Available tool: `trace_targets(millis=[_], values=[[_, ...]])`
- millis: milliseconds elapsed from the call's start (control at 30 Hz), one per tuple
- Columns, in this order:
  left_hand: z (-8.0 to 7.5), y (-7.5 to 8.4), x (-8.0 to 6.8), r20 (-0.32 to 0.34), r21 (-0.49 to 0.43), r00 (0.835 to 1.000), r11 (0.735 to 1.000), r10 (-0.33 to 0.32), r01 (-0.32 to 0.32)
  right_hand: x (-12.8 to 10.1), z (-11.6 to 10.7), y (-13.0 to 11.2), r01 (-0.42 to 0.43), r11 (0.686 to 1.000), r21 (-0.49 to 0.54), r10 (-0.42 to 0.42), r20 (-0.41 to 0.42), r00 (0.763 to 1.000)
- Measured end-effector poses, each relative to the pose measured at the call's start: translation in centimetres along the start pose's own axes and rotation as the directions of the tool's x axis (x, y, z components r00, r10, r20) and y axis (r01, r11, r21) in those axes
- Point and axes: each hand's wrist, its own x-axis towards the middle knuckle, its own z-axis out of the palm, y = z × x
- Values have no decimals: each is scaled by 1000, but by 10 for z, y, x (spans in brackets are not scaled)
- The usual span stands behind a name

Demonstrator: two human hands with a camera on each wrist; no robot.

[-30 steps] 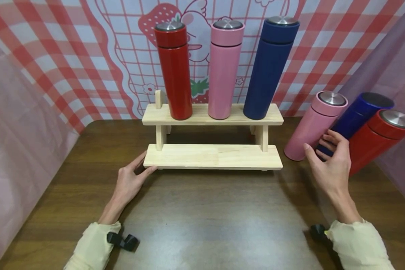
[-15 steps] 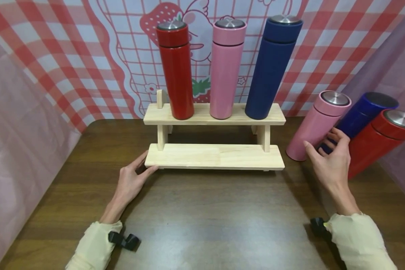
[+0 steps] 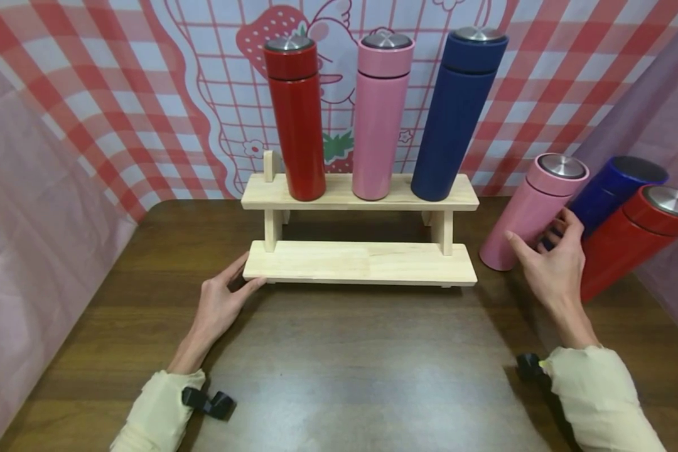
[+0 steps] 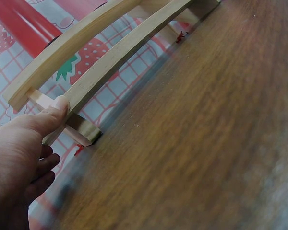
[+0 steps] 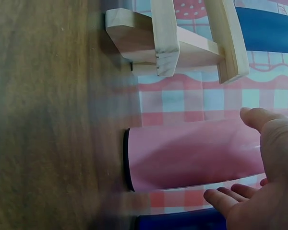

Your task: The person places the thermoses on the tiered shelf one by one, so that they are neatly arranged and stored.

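on the dark worktop (image 3: pixel 344 351), right of the wooden rack (image 3: pixel 359 262), the right hand (image 3: pixel 550 267) curls around the pink flask (image 3: pixel 528 210); its neighbours stand close and could topple. the left hand (image 3: pixel 221 302) rests spread against the rack.

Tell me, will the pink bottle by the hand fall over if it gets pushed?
Probably yes. The pink bottle on the table is tall and narrow, so a push near its lid could tip it. Its round, smooth-looking body would likely roll afterwards. The right hand has its fingers round it, which should steady it.
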Motion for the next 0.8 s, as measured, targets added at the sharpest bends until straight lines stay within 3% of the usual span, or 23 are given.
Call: trace_targets(millis=[800], values=[[0,-2,0,0,-13,1000,1000,-10,10,10,2,-2,36,999,-26,-36,-16,999]])
